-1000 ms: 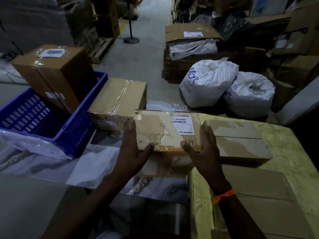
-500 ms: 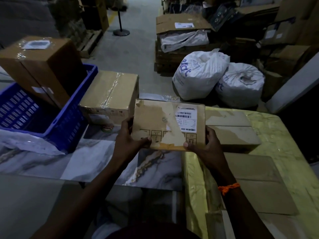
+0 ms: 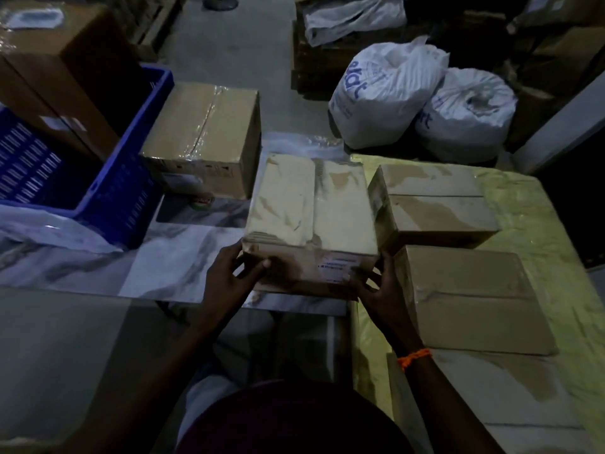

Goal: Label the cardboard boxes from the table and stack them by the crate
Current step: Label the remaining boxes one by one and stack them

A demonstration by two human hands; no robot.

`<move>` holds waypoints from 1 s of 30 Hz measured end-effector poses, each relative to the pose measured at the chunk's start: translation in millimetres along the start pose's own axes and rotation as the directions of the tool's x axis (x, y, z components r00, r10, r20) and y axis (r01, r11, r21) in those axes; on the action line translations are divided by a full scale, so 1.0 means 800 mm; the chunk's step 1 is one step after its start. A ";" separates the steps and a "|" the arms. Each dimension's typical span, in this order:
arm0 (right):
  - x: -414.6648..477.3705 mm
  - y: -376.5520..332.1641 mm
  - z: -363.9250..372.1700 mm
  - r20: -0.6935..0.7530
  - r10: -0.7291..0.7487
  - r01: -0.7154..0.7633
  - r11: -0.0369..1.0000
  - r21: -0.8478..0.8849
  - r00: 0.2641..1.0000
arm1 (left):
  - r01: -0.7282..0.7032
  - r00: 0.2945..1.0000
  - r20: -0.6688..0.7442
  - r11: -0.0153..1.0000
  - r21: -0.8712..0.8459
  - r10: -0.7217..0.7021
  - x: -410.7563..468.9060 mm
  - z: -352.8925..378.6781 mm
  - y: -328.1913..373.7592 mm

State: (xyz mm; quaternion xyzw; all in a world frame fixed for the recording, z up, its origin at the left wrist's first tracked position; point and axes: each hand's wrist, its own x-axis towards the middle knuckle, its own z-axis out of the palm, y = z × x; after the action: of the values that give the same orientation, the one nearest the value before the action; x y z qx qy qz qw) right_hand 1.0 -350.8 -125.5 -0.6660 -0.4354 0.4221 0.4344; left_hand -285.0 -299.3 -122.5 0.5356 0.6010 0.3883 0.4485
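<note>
Dim storeroom: my left grip (image 3: 229, 273) and right grip (image 3: 379, 286) each hold a near corner of a taped cardboard box (image 3: 311, 217) at centre frame, where a marble-patterned sheet (image 3: 170, 267) meets the yellow-wrapped counter (image 3: 540, 237). Two flat boxes (image 3: 435, 204) lie on the counter at right. A blue crate (image 3: 131, 178) and a taller box (image 3: 203, 139) sit upper left. White sacks (image 3: 386, 93) rest on the concrete floor (image 3: 235, 44) beyond.

Box (image 3: 49, 70) in crate (image 3: 131, 178)
</note>
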 end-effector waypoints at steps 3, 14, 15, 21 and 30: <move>-0.012 0.000 0.009 0.036 0.039 -0.039 0.999 0.009 0.999 | 0.050 0.999 0.020 0.999 -0.012 -0.049 -0.013 -0.004 -0.005; 0.005 -0.020 0.022 -0.106 0.076 -0.069 0.995 0.068 0.991 | 0.084 0.996 -0.023 0.996 -0.006 -0.084 0.007 0.008 0.029; 0.010 -0.031 0.017 -0.116 0.073 -0.065 0.995 0.077 0.991 | 0.074 0.997 -0.013 0.997 -0.013 -0.074 0.014 0.007 0.036; 0.040 -0.111 0.023 -0.181 -0.108 0.127 0.987 0.098 0.978 | -0.084 0.995 -0.065 0.992 -0.099 0.078 0.068 -0.013 0.102; 0.143 -0.222 0.139 -0.264 -0.254 0.276 0.960 0.048 0.930 | -0.283 0.955 -0.113 0.958 -0.051 0.276 0.186 -0.139 0.170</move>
State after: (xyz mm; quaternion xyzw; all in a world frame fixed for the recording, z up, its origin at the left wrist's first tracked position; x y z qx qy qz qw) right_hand -111.1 -175.6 -8.3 -0.6309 -0.4436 0.2883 0.5675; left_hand -354.3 -133.5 20.9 0.5787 0.5288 0.4953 0.3745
